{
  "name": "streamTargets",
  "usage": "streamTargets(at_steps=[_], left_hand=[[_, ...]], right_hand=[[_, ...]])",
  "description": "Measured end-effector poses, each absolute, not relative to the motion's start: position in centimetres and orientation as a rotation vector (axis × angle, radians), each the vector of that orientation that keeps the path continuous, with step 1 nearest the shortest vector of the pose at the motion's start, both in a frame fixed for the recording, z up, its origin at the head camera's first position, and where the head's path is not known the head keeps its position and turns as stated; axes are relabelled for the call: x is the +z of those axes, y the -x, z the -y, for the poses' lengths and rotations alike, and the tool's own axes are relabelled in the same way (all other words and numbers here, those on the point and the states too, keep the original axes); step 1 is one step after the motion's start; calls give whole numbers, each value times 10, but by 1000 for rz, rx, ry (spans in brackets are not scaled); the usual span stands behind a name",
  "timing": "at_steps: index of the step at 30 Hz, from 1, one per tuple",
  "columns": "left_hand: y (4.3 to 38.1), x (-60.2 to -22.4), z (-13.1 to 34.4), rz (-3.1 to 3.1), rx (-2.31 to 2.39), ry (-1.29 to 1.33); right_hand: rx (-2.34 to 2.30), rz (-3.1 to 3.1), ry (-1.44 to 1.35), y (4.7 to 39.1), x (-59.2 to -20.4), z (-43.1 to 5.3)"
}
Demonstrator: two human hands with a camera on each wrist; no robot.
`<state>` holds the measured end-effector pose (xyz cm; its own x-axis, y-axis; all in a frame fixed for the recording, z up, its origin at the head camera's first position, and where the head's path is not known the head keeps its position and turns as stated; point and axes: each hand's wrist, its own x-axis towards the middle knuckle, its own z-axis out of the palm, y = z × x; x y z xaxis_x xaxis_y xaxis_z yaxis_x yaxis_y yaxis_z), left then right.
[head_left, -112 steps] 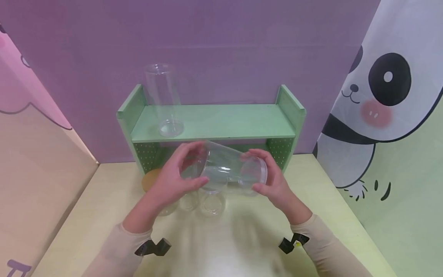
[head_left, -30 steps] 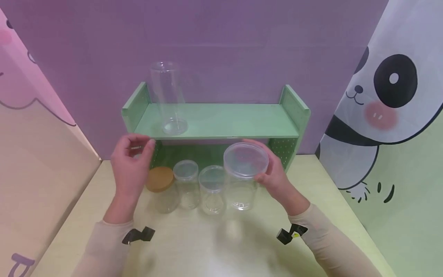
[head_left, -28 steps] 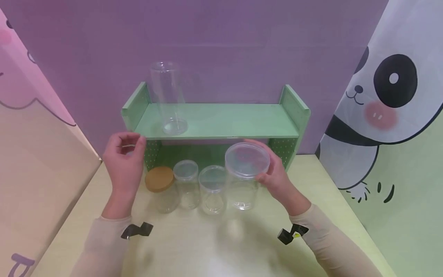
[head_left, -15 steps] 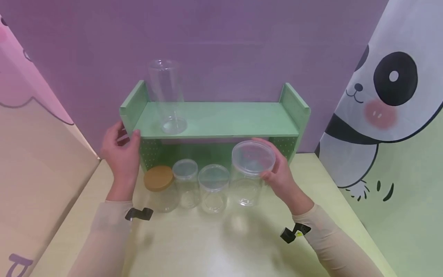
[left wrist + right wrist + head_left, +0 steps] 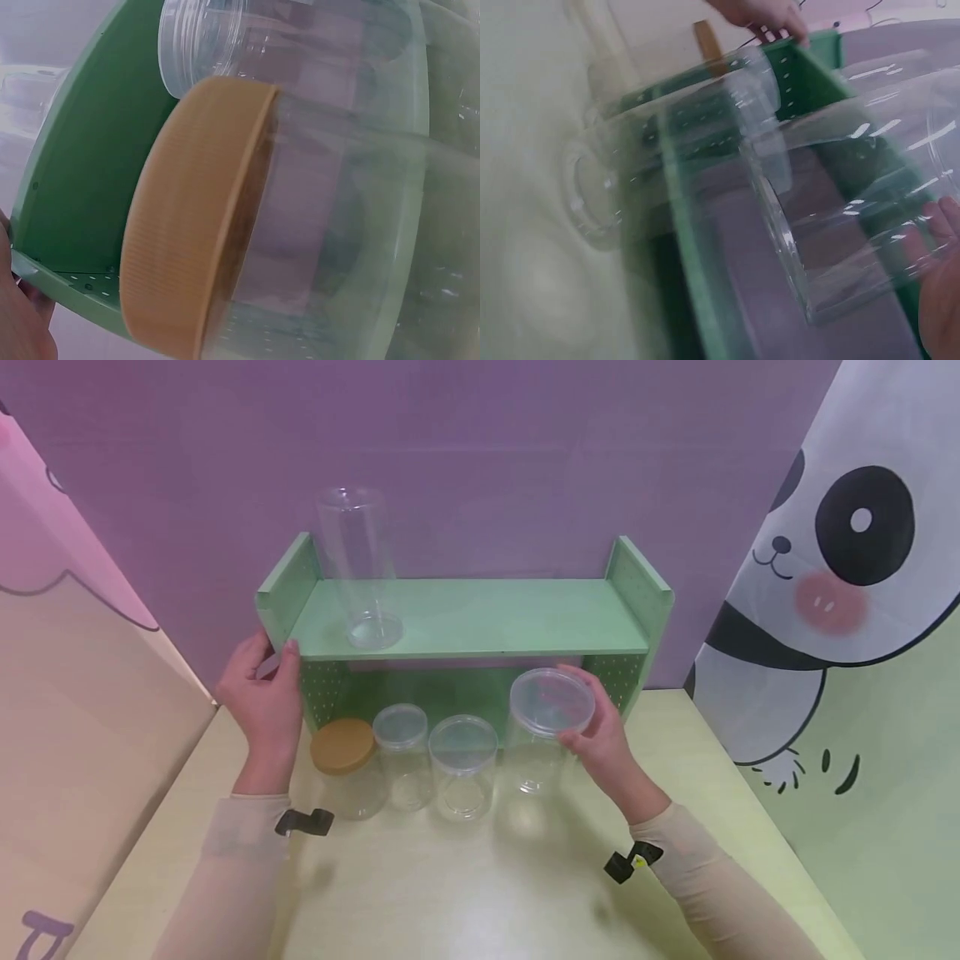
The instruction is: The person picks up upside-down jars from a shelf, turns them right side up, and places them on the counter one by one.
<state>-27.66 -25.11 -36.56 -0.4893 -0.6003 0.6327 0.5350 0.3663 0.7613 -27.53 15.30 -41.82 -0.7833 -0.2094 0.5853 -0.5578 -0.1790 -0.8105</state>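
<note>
My right hand (image 5: 600, 743) grips a clear lidded jar (image 5: 536, 760) near its lid. The jar is upright, off the table, in front of the shelf's lower right part. In the right wrist view its clear wall (image 5: 855, 217) fills the middle, and only part of the hand (image 5: 941, 292) shows. My left hand (image 5: 262, 697) holds the left side panel of the green shelf (image 5: 480, 618), thumb at the front edge; its other fingers are partly hidden.
A jar with an orange lid (image 5: 343, 746) and two clear-lidded jars, one narrow (image 5: 402, 727) and one wider (image 5: 463, 747), stand in a row on the table (image 5: 420, 893) before the shelf. A tall clear container (image 5: 356, 568) stands on the upper board's left.
Both hands held a clear jar lying sideways; my left hand let go and took hold of the shelf's left side. The right hand turned the jar upright and moved it slightly right and toward the shelf.
</note>
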Motion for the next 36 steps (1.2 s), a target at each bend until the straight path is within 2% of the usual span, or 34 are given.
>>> streamTargets(at_steps=[14,21,36], left_hand=[[281,-369,252,1569,-1354,-63],[280,-370,253,1568,-1347,-61],[300,-389,269,1570,-1350,-53]], right_hand=[[1982,2033,-738,283,-463,-152],[1975,2100,-697,285,-474,-150],[1808,2235,-618,286,-490,-151]])
